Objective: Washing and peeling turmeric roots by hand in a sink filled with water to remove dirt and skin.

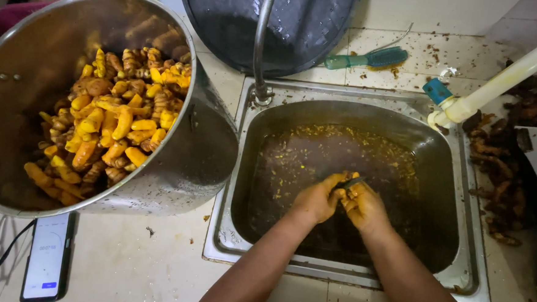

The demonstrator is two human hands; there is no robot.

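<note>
While both hands meet over the middle of the sink (469, 241), the left hand (318, 198) is clenched around a yellow turmeric piece (339, 178), and the right hand (363, 206) grasps a small dark tool (351, 183) pressed against that piece; blade or scraper, cannot tell. Fingers stained yellow. Sink holds murky brown water with floating peel scraps. Curved faucet (260, 46) rises behind the basin. Left of the sink, a big steel pot (182, 159) tilted, full of peeled yellow turmeric (113, 127). Right counter: pile of dark unpeeled roots (494, 163), white pipe (505, 77). Green brush (365, 59) at back, phone (47, 257) near the pot.
</note>
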